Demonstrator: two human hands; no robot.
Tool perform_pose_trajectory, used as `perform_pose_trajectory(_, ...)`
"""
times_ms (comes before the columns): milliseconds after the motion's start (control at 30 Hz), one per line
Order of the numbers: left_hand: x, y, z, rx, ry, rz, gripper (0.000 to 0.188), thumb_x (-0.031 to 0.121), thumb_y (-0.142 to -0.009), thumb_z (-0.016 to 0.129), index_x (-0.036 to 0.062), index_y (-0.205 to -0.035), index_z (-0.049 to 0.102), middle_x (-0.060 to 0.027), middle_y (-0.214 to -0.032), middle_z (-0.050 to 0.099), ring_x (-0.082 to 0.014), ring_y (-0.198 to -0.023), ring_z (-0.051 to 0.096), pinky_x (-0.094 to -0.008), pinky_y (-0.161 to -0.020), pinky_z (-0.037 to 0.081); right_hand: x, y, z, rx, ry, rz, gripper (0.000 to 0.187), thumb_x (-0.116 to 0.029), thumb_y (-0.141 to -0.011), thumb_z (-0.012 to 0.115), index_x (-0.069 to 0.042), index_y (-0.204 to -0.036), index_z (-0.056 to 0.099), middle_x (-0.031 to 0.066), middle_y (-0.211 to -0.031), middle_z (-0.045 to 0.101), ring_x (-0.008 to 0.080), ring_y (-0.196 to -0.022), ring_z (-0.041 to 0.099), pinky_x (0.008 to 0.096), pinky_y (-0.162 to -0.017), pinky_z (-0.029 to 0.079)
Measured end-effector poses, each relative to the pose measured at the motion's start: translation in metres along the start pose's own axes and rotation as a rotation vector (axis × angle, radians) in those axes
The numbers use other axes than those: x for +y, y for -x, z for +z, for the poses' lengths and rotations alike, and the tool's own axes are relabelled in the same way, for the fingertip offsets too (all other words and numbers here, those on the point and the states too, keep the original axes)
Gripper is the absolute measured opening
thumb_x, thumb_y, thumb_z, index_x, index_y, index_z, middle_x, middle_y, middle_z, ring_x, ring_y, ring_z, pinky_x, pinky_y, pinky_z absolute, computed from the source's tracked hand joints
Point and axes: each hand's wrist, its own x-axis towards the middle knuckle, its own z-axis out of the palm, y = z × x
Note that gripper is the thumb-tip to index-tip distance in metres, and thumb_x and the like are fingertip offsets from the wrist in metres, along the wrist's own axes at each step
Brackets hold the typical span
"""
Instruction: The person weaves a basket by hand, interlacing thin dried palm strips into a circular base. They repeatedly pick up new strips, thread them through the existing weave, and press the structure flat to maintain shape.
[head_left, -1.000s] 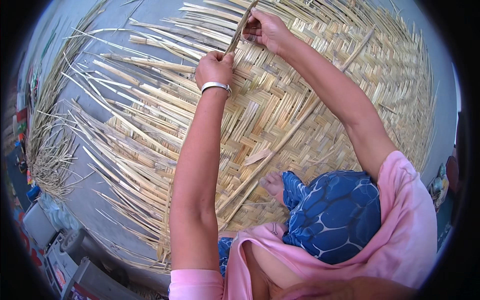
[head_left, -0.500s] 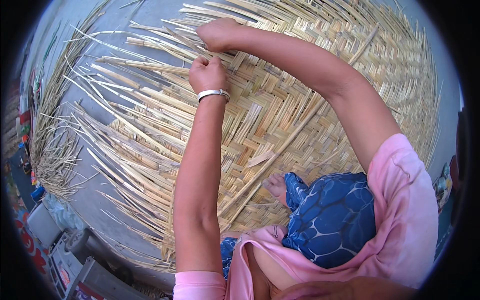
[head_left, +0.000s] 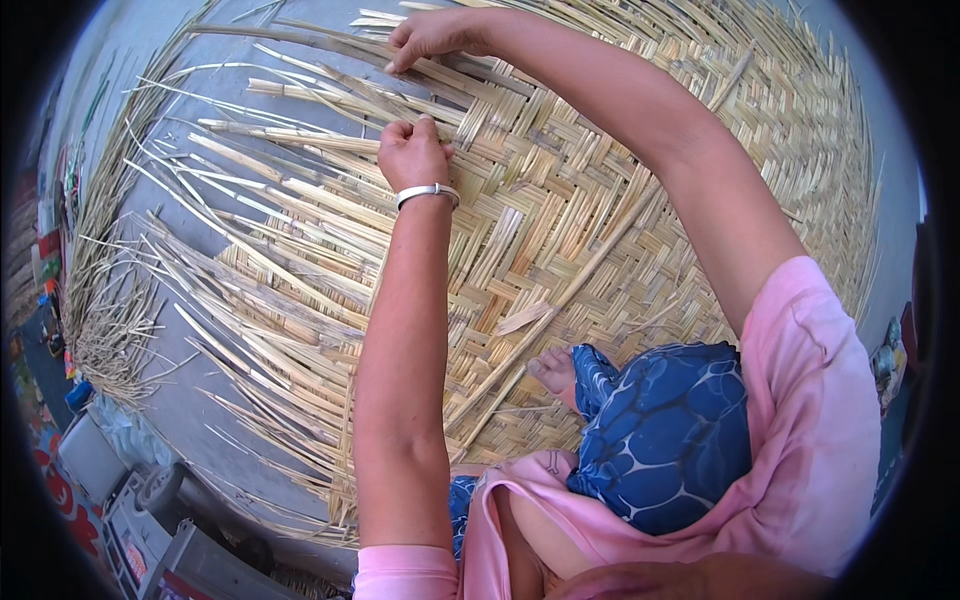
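Note:
A large woven mat point(head_left: 570, 250) of pale split cane spreads beneath me, with loose strip ends point(head_left: 270, 190) fanning out along its left side. My left hand point(head_left: 414, 160), with a white band at its wrist, is closed at the edge of the weave, on cane strips that run out to its left. Just beyond it, my right hand point(head_left: 438, 36) has its fingers bent together on a long greyish cane strip point(head_left: 290, 38). The fingertips partly hide where that strip enters the mat.
One bare foot point(head_left: 553, 368) of mine rests on the mat beside a long thin stick point(head_left: 590, 275) lying across the weave. A bundle of thin stalks point(head_left: 105, 330) lies on the grey floor at the left. Grey plastic objects point(head_left: 160, 520) stand at lower left.
My right hand has shifted slightly farther away, apart from the left, and its fingers now show. The long greyish strip now stretches out leftward from it. My left hand has barely moved.

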Motion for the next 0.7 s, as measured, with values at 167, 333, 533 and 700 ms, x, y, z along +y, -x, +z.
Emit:
perform_pose_trajectory(167,-0.021,-0.021,-0.001,-0.161,-0.305,0.221,0.019,0.016,-0.082,0.063,-0.0021,-0.086,0.059,-0.0033,-0.06,0.054,-0.0101,-0.04,0.047,-0.0236,-0.036,0.037,-0.01,0.034,0.008,0.024,-0.397,-0.095,0.016,-0.02,-0.076,0.07,-0.008,-0.081,0.061,0.0,-0.068,0.056,0.0107,-0.062,0.05,0.0268,-0.059,0.041)
perform_pose_trajectory(333,-0.024,-0.029,0.0,-0.213,-0.308,0.15,0.019,0.017,-0.083,0.062,-0.0012,-0.087,0.061,-0.0027,-0.062,0.055,-0.0099,-0.043,0.048,-0.0235,-0.04,0.04,0.018,0.053,-0.009,0.198,-0.671,0.068,0.015,-0.009,-0.078,0.066,-0.008,-0.091,0.06,0.0024,-0.073,0.06,0.0127,-0.072,0.058,0.0269,-0.062,0.047)
perform_pose_trajectory(533,-0.001,-0.016,-0.003,-0.262,-0.171,-0.059,0.019,0.013,-0.083,0.06,-0.0016,-0.095,0.06,-0.0046,-0.066,0.058,-0.0106,-0.047,0.053,-0.0233,-0.044,0.046,0.05,0.089,-0.002,0.636,-0.046,-0.128,0.023,-0.023,-0.073,0.066,-0.008,-0.089,0.064,0.0046,-0.078,0.064,0.0162,-0.069,0.059,0.0294,-0.065,0.047)
perform_pose_trajectory(700,-0.009,0.002,-0.004,-0.11,0.063,0.009,0.028,0.006,-0.084,0.056,-0.0035,-0.11,0.049,-0.0073,-0.071,0.059,-0.0131,-0.056,0.06,-0.0222,-0.047,0.049,0.039,0.115,0.019,0.829,0.238,-0.09,0.017,-0.021,-0.075,0.062,-0.011,-0.089,0.063,0.0036,-0.076,0.064,0.0171,-0.069,0.06,0.0292,-0.065,0.048)
